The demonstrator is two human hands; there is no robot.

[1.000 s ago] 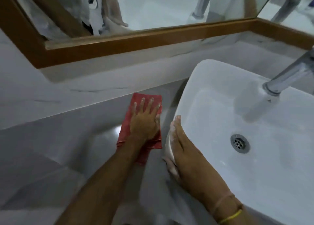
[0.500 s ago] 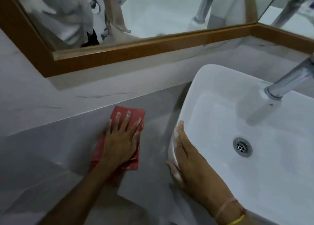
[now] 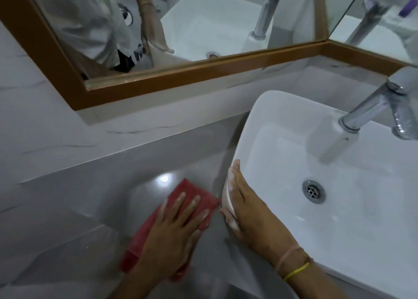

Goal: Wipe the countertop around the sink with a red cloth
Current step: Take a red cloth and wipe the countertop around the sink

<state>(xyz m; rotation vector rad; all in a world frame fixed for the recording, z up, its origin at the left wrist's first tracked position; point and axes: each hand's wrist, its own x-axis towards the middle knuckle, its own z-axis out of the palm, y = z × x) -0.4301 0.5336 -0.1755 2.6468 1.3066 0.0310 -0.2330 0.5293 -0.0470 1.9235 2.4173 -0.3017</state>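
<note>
Nearest the camera, the left hand (image 3: 174, 228) lies flat with fingers spread, pressing the red cloth (image 3: 181, 199) onto the grey desk (image 3: 90, 208) just left of the sink (image 3: 260, 127). The right hand (image 3: 246, 203) rests open against the sink's near left rim, gripping nothing. The wipe looks mid-course: the patch beside the basin gleams, while the strip further back, under the mirror (image 3: 158, 81) and behind the tap (image 3: 373, 106), seems yet to be done.

free: countertop (image 3: 95, 199) left of cloth | blocked right: sink (image 3: 253, 127) wall, right hand (image 3: 246, 210)
</note>
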